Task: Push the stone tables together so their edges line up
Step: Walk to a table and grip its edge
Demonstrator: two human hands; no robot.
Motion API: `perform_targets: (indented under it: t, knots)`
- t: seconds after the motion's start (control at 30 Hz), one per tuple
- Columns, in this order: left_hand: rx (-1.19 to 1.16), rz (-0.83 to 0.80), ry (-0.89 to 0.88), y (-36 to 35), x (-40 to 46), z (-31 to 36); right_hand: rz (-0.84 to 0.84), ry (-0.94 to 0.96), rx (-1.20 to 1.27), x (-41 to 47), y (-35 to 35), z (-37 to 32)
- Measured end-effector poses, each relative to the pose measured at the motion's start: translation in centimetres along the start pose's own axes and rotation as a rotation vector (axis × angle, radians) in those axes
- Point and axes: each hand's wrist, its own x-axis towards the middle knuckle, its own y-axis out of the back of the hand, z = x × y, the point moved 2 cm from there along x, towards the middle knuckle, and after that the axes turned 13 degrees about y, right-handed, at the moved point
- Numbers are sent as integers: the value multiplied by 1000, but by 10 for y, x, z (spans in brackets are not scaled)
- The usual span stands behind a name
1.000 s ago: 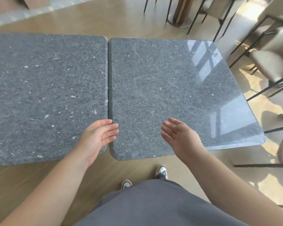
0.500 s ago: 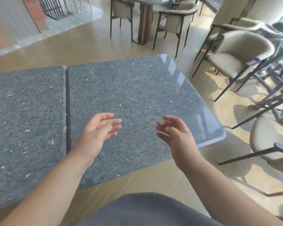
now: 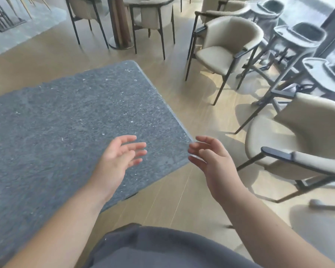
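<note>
- Our left hand (image 3: 120, 157) hovers over the table's near right part, fingers loosely spread, holding nothing.
- Our right hand (image 3: 211, 155) hangs just off the table's right corner, fingers relaxed and empty.
- The stone table (image 3: 66, 122) fills the left of view; its seam with the second table sits at the far left edge, barely visible.
- We judge the slab heavy, stiff and slick on top, so flat palms on its right edge suit best.
- Chairs (image 3: 226, 47) stand beyond; no containers show.

Light wood plank floor (image 3: 178, 200), sunlit patches at right. Beige upholstered armchairs (image 3: 226, 47) on dark metal legs. Round pedestal table base (image 3: 120, 35) behind. Possibly grey high chairs (image 3: 298, 37) far right.
</note>
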Motion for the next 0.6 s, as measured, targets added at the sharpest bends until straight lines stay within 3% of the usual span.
perform_targets:
  t: [0.3,0.6]
  knots:
    - [69,-185,-27,-134,48,39,198,56,-16,44,110,-26]
    - [84,-356,3,-271,148,67,337,63,-60,137,203,-45]
